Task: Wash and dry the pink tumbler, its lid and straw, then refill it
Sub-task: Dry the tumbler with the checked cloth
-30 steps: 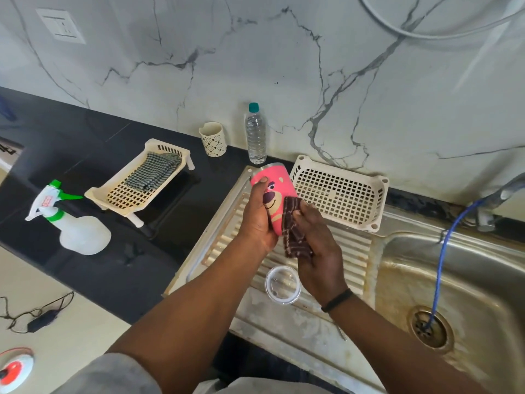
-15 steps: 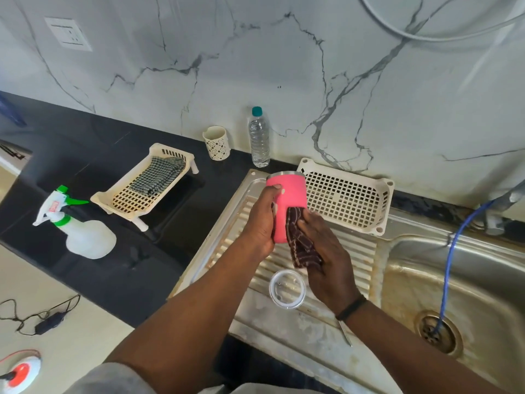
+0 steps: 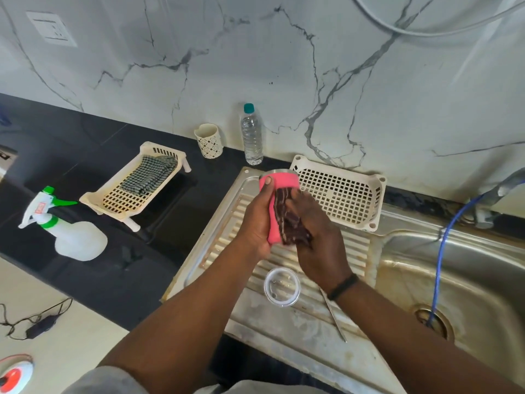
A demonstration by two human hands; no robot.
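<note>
I hold the pink tumbler [image 3: 281, 183] upright over the ribbed draining board, with my left hand [image 3: 257, 220] wrapped around its left side. My right hand [image 3: 318, 240] presses a dark brown cloth [image 3: 289, 220] against the tumbler's front. The tumbler's steel rim shows at the top. Its clear round lid [image 3: 281, 286] lies flat on the draining board below my hands. A thin metal straw [image 3: 333, 317] lies on the board to the lid's right, partly under my right forearm.
A cream perforated basket [image 3: 345, 191] sits behind the tumbler, a water bottle [image 3: 251, 135] and patterned cup [image 3: 208, 140] by the wall. Left: a rack with checked cloth [image 3: 136, 180] and spray bottle [image 3: 65, 226]. Sink basin [image 3: 468, 280] with blue hose [image 3: 443, 251] at right.
The tumbler has been turned in my left hand, so the bear face no longer shows. My right hand has slid the cloth up along the tumbler's side.
</note>
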